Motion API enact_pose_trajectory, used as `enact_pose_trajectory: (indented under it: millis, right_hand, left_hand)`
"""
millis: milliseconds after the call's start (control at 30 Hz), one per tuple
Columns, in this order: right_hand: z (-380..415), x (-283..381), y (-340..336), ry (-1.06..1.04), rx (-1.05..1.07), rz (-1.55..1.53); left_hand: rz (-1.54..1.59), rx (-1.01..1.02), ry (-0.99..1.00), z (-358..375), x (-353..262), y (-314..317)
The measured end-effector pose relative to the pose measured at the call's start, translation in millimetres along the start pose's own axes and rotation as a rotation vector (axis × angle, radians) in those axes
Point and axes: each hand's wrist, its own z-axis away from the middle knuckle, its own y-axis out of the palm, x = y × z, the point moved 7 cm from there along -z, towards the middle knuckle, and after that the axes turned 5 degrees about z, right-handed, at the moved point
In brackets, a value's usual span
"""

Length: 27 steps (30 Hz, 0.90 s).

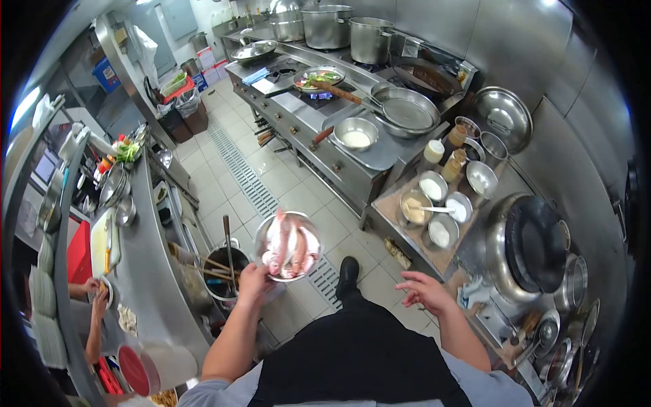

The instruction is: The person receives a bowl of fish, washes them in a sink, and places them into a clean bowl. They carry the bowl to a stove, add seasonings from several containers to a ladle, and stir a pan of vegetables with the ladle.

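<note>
My left hand (253,283) grips the rim of a metal bowl (262,234), held out over the floor in front of me. Several whole pinkish fish (291,245) lie in it. To the right, my right hand (427,292) hangs in the air with its fingers apart and nothing in them. Nearest to that hand is the side table (390,203), which carries small bowls of white powder (439,234), a bowl of tan powder (415,207) with a white spoon, and squeeze bottles (434,150).
Ahead, a frying pan of vegetables (319,78) sits over a lit burner, near tall stockpots (327,27). A floor drain (237,166) runs along the aisle. On the left, another person's hands (100,298) work at the counter (152,271), beside a cutting board (102,237) with a knife.
</note>
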Motion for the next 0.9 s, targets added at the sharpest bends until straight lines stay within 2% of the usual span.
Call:
enact_pose_trajectory:
  millis: [100,133,267,400,467,533,733,833,900]
  right_hand:
    - [-57.3,97.9,25.1,-0.181,0.198,0.093]
    - [-80.5,128.2,27.7,-0.192,0.211,0.090]
    - [-165.2,219.8,60.2,-0.190,0.393,0.239]
    - [-221.8,296.2,95.0,-0.213,0.472,0.408]
    - [-246.0,313.1,107.7,-0.205,0.547,0.388]
    - [-268.0,323.4,113.8,-0.193,0.549,0.381]
    - [-336.6,326.3,123.2,-0.084,0.317,0.336]
    - [-366.5,329.3,136.2,-0.018,0.191,0.269]
    - [-379.8,318.2,133.7,0.067,-0.134,0.309]
  left_hand:
    - [0.029,-0.178,0.080,-29.3,-47.1,-2.8]
    - [0.024,-0.185,0.095,-41.6,-59.1,-3.3]
    - [0.172,-0.425,0.171,-79.0,-115.2,-17.2]
    - [0.125,-0.410,0.208,-135.5,-168.5,-44.0]
    - [0.150,-0.473,0.242,-170.7,-198.9,-54.3]
    - [0.125,-0.433,0.250,-216.5,-233.7,-53.9]
    - [0.049,-0.250,0.276,-424.8,-328.8,-54.1]
    - [0.021,-0.183,0.229,-547.1,-371.1,-20.7]
    - [0.023,-0.073,0.211,-634.5,-381.4,-8.9]
